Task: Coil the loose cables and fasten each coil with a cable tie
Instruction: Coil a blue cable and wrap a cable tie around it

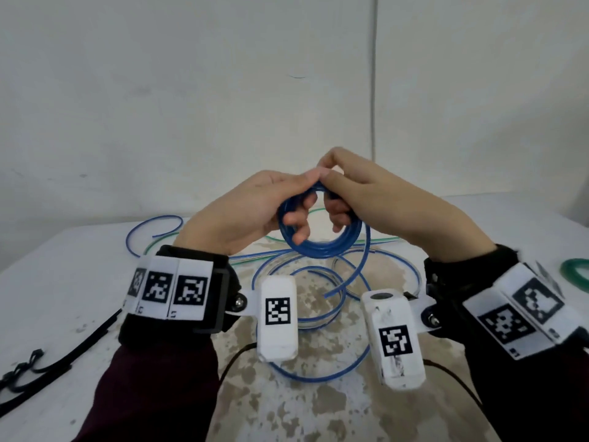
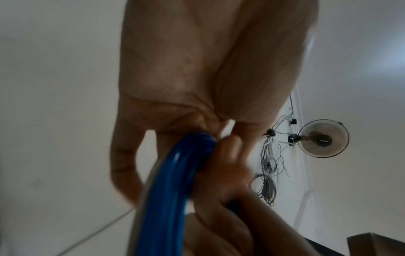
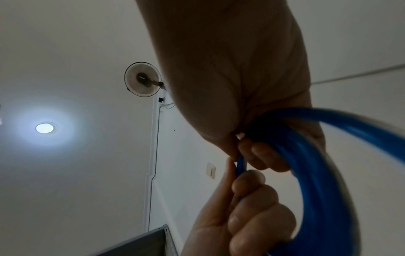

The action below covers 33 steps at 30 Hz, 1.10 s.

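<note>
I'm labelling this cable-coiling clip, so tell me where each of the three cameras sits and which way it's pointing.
Head: worn on the head, looking forward and down at the table; shows the left hand, the right hand and the blue coil they grip.
Left wrist: under the left wrist, aimed up along the palm toward the ceiling.
Right wrist: likewise, under the right palm.
Shared: both wrist views show the coil and a wall fan.

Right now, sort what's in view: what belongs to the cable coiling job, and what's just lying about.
Job:
- blue coil, held by left hand and right hand
- loose blue cable on the table
- loose green cable
- black cable ties
- green coil

Lying about:
- wall fan
- ceiling light
</note>
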Each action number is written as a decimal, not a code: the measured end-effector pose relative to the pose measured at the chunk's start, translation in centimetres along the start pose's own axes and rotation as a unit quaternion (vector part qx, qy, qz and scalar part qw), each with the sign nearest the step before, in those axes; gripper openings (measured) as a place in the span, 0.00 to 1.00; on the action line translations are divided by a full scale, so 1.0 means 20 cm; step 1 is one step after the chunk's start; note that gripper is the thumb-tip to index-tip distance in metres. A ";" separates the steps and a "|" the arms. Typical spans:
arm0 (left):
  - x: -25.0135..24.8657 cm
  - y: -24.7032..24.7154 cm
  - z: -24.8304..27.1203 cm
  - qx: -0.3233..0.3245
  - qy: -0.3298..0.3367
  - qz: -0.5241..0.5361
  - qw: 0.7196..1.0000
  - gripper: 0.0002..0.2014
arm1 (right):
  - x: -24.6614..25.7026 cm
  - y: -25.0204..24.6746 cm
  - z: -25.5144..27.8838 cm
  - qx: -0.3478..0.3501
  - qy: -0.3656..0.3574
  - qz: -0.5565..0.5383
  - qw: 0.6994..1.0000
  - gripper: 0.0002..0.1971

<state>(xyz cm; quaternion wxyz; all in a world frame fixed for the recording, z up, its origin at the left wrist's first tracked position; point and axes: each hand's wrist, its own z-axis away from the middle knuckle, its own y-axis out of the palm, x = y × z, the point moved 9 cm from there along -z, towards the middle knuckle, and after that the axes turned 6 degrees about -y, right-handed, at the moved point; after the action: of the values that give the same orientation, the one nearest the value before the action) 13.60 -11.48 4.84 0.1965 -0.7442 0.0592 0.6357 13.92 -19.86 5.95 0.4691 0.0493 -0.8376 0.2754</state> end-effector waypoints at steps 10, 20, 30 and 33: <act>-0.08 -0.15 0.00 -0.190 0.131 0.169 0.958 0.19 | -0.05 -0.07 -0.03 -0.058 -0.006 -0.181 0.982 0.18; -0.04 -0.07 -0.02 -0.182 0.066 0.007 0.981 0.03 | -0.04 -0.10 -0.01 -0.039 -0.014 -0.008 0.999 0.14; -0.10 0.01 0.00 -0.125 0.149 -0.158 0.968 0.06 | -0.06 -0.09 -0.01 -0.064 0.013 -0.023 0.998 0.06; -0.11 -0.03 0.00 -0.169 0.168 -0.150 0.960 0.04 | -0.06 -0.12 -0.02 -0.088 0.014 -0.041 0.995 0.09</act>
<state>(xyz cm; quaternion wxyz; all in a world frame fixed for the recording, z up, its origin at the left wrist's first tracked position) 13.36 -11.18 7.18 0.1484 -0.8631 -0.1289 0.4652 15.63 -21.88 6.05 0.4940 0.0385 -0.8493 0.1821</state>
